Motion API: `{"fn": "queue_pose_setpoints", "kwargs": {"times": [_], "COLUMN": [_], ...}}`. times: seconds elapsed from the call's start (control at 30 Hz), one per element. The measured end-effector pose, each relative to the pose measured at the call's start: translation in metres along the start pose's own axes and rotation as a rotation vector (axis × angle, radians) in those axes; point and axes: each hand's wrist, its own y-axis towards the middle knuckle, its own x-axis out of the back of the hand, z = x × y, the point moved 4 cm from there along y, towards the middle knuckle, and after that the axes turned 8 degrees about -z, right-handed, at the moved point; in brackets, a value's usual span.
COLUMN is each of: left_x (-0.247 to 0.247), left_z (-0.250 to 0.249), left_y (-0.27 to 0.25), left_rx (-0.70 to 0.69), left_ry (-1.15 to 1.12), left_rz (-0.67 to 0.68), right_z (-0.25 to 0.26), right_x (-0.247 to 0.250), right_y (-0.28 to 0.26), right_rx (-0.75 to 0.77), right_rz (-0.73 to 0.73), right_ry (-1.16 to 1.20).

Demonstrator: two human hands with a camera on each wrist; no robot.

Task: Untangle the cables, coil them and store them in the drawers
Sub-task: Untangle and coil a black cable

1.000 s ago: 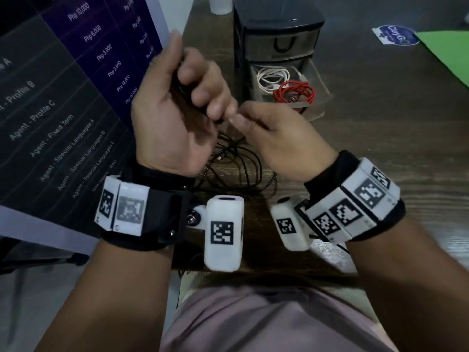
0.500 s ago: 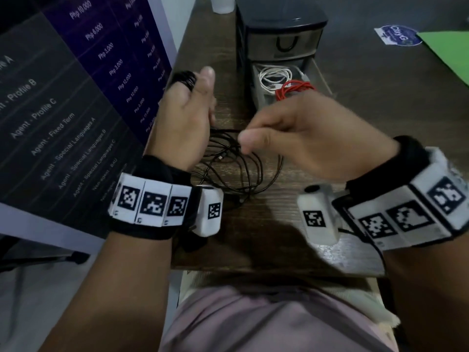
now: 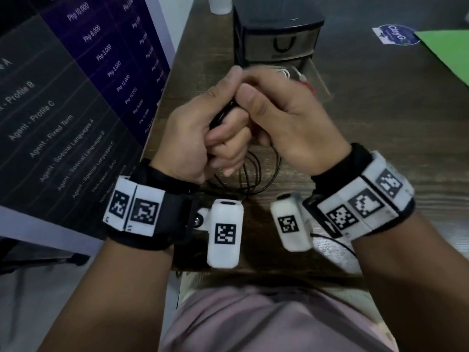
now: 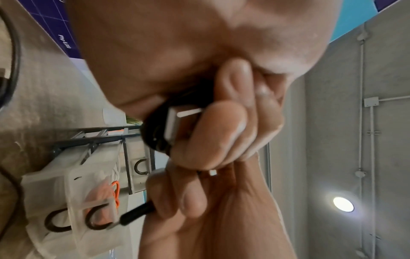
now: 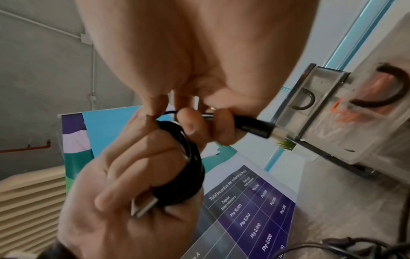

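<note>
Black cable (image 5: 184, 168) sits coiled round the left hand (image 3: 200, 133) fingers, its plug end (image 5: 250, 125) pinched by the right hand (image 3: 291, 123) just right of the coil, with the open drawer (image 3: 317, 80) beyond both, nearer the right hand.

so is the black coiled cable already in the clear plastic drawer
No, the black coiled cable sits wrapped round the left hand, outside the clear plastic drawer.
</note>
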Motion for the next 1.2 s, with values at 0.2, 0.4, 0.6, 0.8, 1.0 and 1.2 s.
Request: {"fn": "queue_pose_setpoints", "kwargs": {"times": [0.2, 0.4, 0.6, 0.8, 1.0, 1.2], "left_x": [-0.003, -0.003, 0.002, -0.001, -0.002, -0.001], "left_z": [0.001, -0.007, -0.009, -0.009, -0.011, -0.007], "left_y": [0.000, 0.000, 0.001, 0.000, 0.004, 0.004], "left_rx": [0.042, -0.029, -0.094, -0.104, -0.117, -0.122], "left_ry": [-0.104, 0.045, 0.036, 0.028, 0.013, 0.041], "left_rz": [0.092, -0.014, -0.240, -0.387, -0.382, -0.452], "right_z": [0.000, 0.009, 0.015, 0.010, 0.010, 0.006], "right_x": [-0.010, -0.009, -0.012, -0.012, -0.010, -0.003], "right_y": [-0.001, -0.002, -0.002, -0.001, -0.005, -0.007], "right_rx": [-0.132, -0.121, -0.052, -0.076, 0.010, 0.047], "right_rz": [0.017, 0.051, -0.022, -0.126, -0.186, -0.275], "right_ry": [0.151, 0.363, 0.434, 0.403, 0.308, 0.129]}}
